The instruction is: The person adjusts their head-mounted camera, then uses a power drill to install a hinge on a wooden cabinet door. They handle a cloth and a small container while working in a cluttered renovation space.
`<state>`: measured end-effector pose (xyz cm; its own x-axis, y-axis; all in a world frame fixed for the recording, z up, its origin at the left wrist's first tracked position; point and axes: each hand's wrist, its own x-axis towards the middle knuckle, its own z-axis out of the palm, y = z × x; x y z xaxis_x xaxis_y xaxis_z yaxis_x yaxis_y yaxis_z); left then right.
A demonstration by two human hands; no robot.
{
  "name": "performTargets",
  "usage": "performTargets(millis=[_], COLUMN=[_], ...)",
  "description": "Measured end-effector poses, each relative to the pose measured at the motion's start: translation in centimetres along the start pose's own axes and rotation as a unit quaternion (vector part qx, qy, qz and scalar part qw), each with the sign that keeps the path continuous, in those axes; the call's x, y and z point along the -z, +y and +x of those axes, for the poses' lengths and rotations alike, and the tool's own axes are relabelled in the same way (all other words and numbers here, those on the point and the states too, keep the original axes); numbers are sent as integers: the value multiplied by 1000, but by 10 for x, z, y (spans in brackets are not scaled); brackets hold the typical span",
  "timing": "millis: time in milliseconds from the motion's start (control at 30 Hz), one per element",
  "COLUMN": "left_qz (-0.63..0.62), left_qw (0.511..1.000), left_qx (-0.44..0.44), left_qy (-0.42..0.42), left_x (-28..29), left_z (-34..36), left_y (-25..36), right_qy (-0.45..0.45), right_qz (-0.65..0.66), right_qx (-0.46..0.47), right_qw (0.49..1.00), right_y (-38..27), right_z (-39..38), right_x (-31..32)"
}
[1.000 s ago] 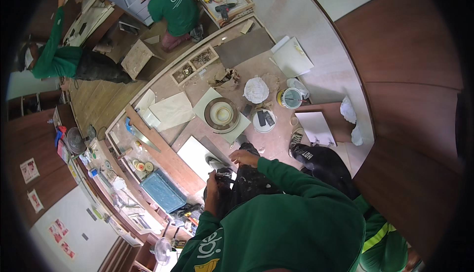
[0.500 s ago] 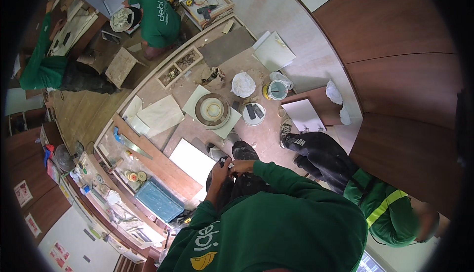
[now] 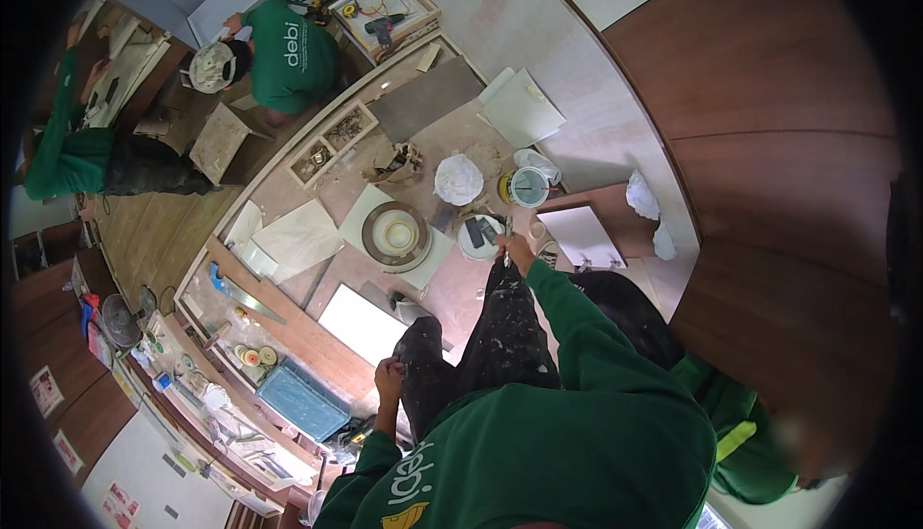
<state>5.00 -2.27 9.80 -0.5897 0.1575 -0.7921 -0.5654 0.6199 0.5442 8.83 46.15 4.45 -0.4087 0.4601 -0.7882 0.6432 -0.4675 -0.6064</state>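
My right hand [image 3: 519, 252] reaches forward, its fingers closed on a slim greyish tool [image 3: 508, 229] whose kind is too small to tell. Just beside it is a round white bucket top [image 3: 465, 248] with dark rectangular blocks [image 3: 475, 232] lying on it. My left hand [image 3: 388, 377] is low beside my left knee, fingers curled; anything inside them is hidden. Ahead of my legs, a round piece with brown and cream rings [image 3: 395, 235] rests on a pale square board [image 3: 358, 208].
Nearby stand a white-covered round container [image 3: 459, 180] and a bucket of liquid [image 3: 529, 186]. A handsaw [image 3: 248, 298], a white panel [image 3: 361, 322] and a blue bin [image 3: 303, 402] lie left. One co-worker [image 3: 735, 423] is close on my right; two work at the upper left.
My hands have parted: the right has gone forward to the bucket top, the left back beside the knee. The view has shifted slightly, and the co-worker at right leans lower.
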Motion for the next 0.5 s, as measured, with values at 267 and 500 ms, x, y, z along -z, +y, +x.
performTargets(millis=[267, 500], left_qz=[-128, -16], left_qw=[982, 984], left_qx=[73, 132], left_qy=[121, 122], left_x=[-101, -192], left_z=[12, 3], left_y=[-12, 9], right_qy=[67, 12], right_qz=[2, 186], right_qx=[41, -33], right_qw=[997, 982], right_y=[60, 84], right_z=[251, 405], right_x=[69, 46])
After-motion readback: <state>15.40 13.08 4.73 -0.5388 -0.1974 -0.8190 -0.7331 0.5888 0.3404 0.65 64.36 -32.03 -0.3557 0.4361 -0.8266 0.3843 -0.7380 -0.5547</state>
